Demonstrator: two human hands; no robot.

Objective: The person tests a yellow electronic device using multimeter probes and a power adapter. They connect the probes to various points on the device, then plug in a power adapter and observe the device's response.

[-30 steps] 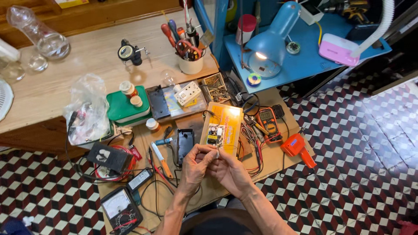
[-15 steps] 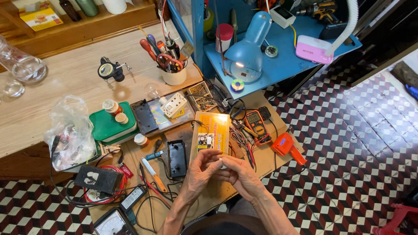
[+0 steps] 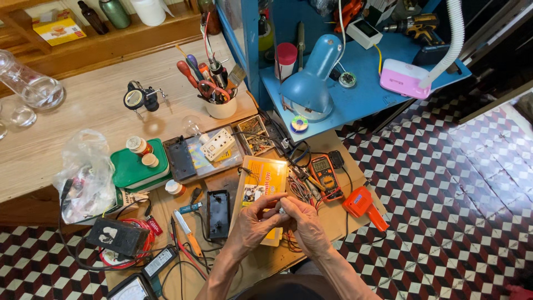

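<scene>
My left hand (image 3: 253, 222) and my right hand (image 3: 302, 221) meet over the front of a small wooden worktable (image 3: 333, 219). Between their fingertips they pinch a small pale part (image 3: 280, 209); what it is cannot be made out. Under the hands lies a yellow packaged item (image 3: 261, 183). A black rectangular case (image 3: 217, 214) lies just left of my left hand. A tangle of coloured wires (image 3: 302, 189) and a multimeter (image 3: 325, 172) sit just beyond my right hand.
An orange hot-air tool (image 3: 363, 205) lies at the right edge. A blue desk lamp (image 3: 311, 83) stands on a blue shelf (image 3: 366, 94). A cup of screwdrivers (image 3: 219, 103), a green box (image 3: 136, 169), a plastic bag (image 3: 83, 178) and meters crowd the left. Checkered floor (image 3: 444, 211) lies to the right.
The view has shifted, so everything sits lower and further left in the frame. My hands stay together over the yellow package, fingers still working the small part.
</scene>
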